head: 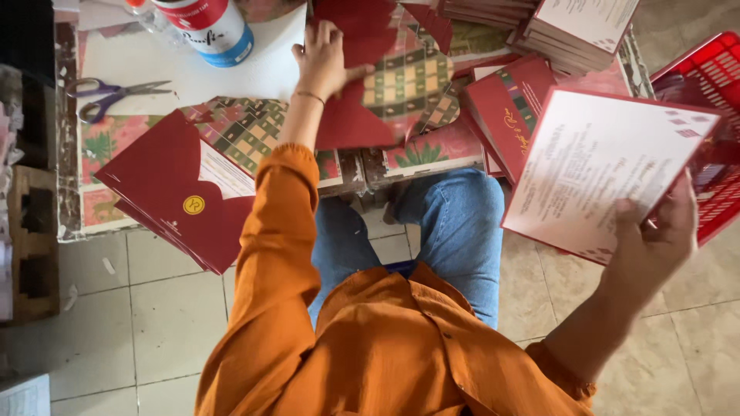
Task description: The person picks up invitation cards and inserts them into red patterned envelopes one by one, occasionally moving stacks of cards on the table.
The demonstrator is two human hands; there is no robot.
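Your left hand (pixel 324 65) reaches forward over the bench (pixel 254 73) and rests on an open dark red envelope (pixel 378 85), thumb on its patterned lining and the fingers (pixel 320 38) spread along its upper left edge. That envelope lies flap-open near the middle of the bench's near edge, its lower corner hanging just past that edge. A thin bracelet (pixel 308 95) sits on that wrist.

Your right hand (pixel 655 239) is held out past the right end of the bench, off its surface, above the tiled floor (pixel 139 308). Its fingers are closed on the lower right corner of a white printed card with a red border (pixel 609 169), the thumb pressed on the face; the card is tilted, its top edge toward the red plastic basket (pixel 709 85) beside the bench.

At the near left corner of the bench a stack of closed red envelopes (pixel 166 192) with a round gold seal juts over the edge. Purple-handled scissors (pixel 112 94) lie near the left edge, well apart from both hands. A glue bottle with a red and blue label (pixel 212 27) lies on white paper at the far left. At the far right corner stand stacks of cards (pixel 570 27), and just below them, toward the right edge, lies another red envelope with gold writing (pixel 509 112), close beside the card you hold.
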